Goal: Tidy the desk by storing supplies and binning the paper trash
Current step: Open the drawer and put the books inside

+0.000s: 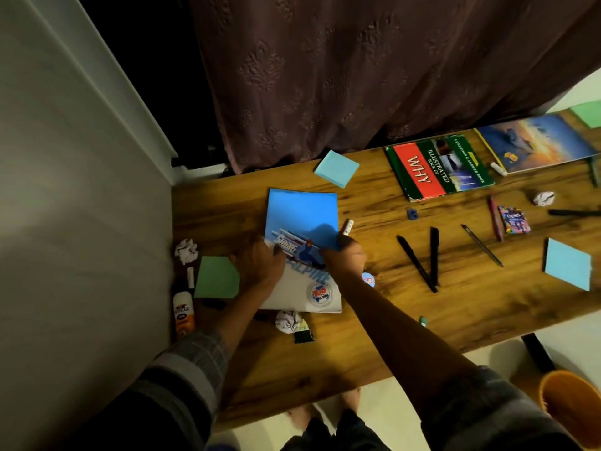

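A blue and white notebook (302, 219) lies on the wooden desk (374, 307). My left hand (260, 263) presses on its lower left part and my right hand (346, 255) grips its right edge. Crumpled paper balls lie at the left edge (186, 250), below the notebook (287, 321) and at the far right (543, 198). Blue sticky pads (336, 168) (567, 268), a green pad (216, 277), black pens (422, 258) and a glue bottle (183, 312) are scattered around.
An orange bin (572, 408) stands on the floor at the lower right. Two books (437, 167) (536, 141) lie at the back right. A candy packet (515, 219), a sharpener (412, 213) and small erasers dot the desk. A wall bounds the left, a curtain the back.
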Demonstrator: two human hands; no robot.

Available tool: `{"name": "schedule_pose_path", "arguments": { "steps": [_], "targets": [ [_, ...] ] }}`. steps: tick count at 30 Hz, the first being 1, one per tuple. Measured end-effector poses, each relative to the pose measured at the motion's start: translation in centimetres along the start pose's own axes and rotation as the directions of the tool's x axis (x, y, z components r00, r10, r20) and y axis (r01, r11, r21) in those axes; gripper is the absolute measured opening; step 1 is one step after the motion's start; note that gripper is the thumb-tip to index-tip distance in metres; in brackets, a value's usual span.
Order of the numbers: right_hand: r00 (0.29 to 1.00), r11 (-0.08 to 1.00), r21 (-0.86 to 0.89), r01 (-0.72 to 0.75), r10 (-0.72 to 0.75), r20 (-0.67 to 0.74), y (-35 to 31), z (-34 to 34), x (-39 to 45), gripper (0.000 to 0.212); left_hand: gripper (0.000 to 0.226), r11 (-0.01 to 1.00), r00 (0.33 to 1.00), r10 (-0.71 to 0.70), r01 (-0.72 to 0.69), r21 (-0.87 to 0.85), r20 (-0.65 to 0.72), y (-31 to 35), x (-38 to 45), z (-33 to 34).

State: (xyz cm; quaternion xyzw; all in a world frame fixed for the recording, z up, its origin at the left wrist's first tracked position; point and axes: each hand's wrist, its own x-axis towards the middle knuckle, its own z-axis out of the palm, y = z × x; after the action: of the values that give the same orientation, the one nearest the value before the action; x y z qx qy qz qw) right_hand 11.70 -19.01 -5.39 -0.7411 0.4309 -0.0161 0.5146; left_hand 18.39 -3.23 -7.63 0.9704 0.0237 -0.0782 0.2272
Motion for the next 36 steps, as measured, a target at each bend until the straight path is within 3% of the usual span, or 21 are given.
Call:
{"name": "schedule_pose_path", "arguments": {
  "steps": [4,7,12,14,17,19,22,25,27,30,34,36],
  "targets": [
    [1.0,0.997,0.074,-0.023,0.024,-0.017,-0.5,-0.8,0.7,0.05,0.025,0.985,0.998,0.064,-0.061,-0.162,0.014,0.1,0.3,-0.7],
    [0.998,0.987,0.143,-0.07,0.069,0.009,-0.7,-1.0,0.9,0.052,0.028,0.942,0.994,0.101,-0.086,-0.323,0.032,0.7,-0.1,-1.2],
    [0.999,0.966,0.255,-0.049,0.049,0.009,1.9,-0.2,4.0,0.077,0.021,0.831,0.992,0.119,-0.082,-0.551,0.031,1.7,0.2,-2.5],
    [0.999,0.968,0.25,-0.037,0.041,-0.009,1.5,-0.6,4.1,0.07,0.019,0.805,0.99,0.138,-0.092,-0.586,0.034,2.1,0.0,-3.6],
    [0.999,0.973,0.229,-0.037,0.044,-0.025,-1.5,-2.6,1.2,0.039,0.018,0.768,0.987,0.161,-0.109,-0.631,0.026,2.0,-0.8,-5.3],
    [1.0,0.975,0.222,-0.015,0.021,-0.022,-2.1,-3.1,0.5,0.03,0.016,0.723,0.988,0.146,-0.076,-0.687,0.045,1.6,-2.1,-6.5],
    [0.997,0.982,0.174,0.075,-0.078,0.011,-2.4,-3.7,-0.6,0.027,0.021,0.671,0.998,0.048,0.001,-0.741,0.045,0.5,-4.9,-8.2],
    [0.969,0.942,0.31,0.127,-0.185,0.163,-2.0,-3.9,-3.1,0.013,0.024,0.587,0.994,-0.106,0.057,-0.808,-0.007,-1.8,-8.7,-9.1],
    [0.939,0.932,0.324,0.163,-0.247,0.238,-1.0,-3.7,-5.4,0.021,0.027,0.546,0.981,-0.192,0.121,-0.829,0.017,-4.0,-12.0,-9.4],
    [0.915,0.956,0.217,0.197,-0.259,0.309,1.9,-2.7,-8.3,0.011,0.033,0.604,0.961,-0.275,0.175,-0.777,0.002,-6.9,-17.5,-9.6],
    [0.882,0.969,0.02,0.247,-0.233,0.41,5.4,-1.6,-12.2,0.027,0.038,0.663,0.923,-0.384,0.257,-0.703,-0.025,-11.6,-22.5,-7.6],
    [0.869,0.952,-0.087,0.293,-0.227,0.44,6.5,-1.7,-13.6,0.029,0.037,0.62,0.89,-0.455,0.326,-0.714,0.012,-13.3,-24.3,-6.3]
  ]
}}
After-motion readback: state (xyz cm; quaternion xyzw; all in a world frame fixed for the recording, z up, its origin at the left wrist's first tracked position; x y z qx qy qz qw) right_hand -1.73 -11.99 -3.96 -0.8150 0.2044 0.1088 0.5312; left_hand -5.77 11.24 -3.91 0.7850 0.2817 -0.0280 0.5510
